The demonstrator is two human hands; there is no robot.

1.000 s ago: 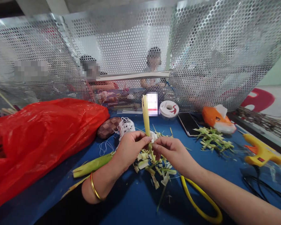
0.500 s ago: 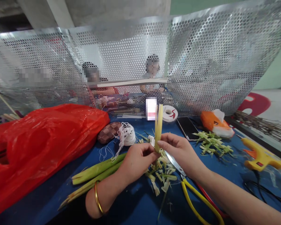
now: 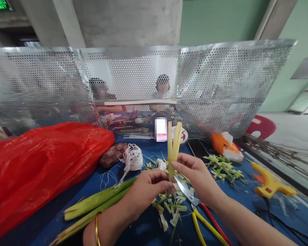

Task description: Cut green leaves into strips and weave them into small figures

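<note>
A pale yellow-green plant stalk (image 3: 174, 147) stands upright between my hands, its upper end parted into two strips. My left hand (image 3: 154, 184) pinches it near the bottom. Just above, my right hand (image 3: 191, 171) grips it between thumb and fingers. Below them lie cut plant scraps (image 3: 173, 208) on the blue table. Partly under my right hand are scissors (image 3: 187, 193) with red and yellow handles. Thick green stalks (image 3: 97, 203) rest beside my left forearm, partly covered by it.
Left are a red plastic bag (image 3: 48, 164), a brown checkered object (image 3: 113, 155) and white string (image 3: 133, 159). Right are a phone (image 3: 197, 148), a tissue pack (image 3: 226, 147), green trimmings (image 3: 226, 171) and a yellow glue gun (image 3: 272, 184). A perforated metal screen (image 3: 133, 75) stands behind, with people beyond it.
The upper end of the stalk has spread apart into two visible strips. Both hands still hold it. The head view has tilted up and shifted slightly right.
</note>
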